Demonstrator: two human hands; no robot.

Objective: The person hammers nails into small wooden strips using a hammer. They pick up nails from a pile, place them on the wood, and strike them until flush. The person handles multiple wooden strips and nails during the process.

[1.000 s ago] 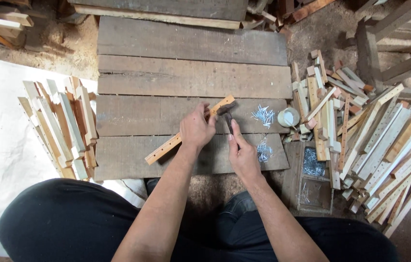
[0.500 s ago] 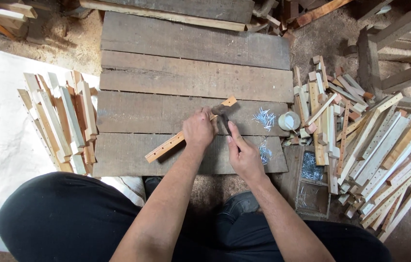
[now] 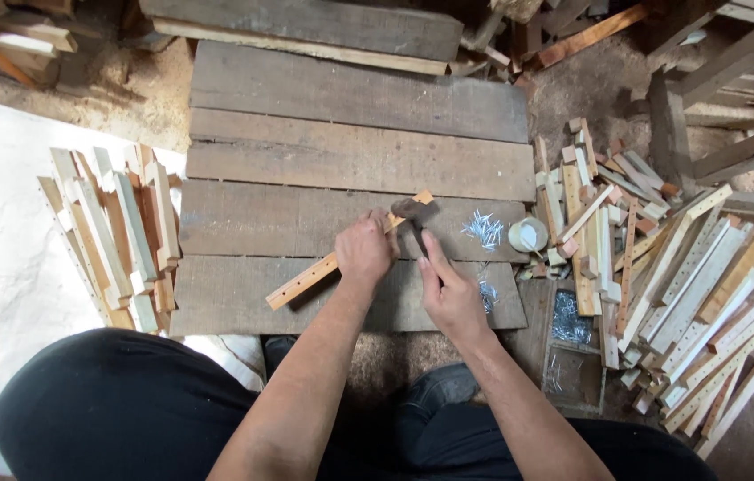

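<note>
Wooden slat lies pinned on planks under the closed left hand, right hand gripping a hammer beside loose nails.

A pale drilled wooden strip lies diagonally on planks, hammer at its upper end.

One head-worn camera looks steeply down, close over the plank worktop.
</note>
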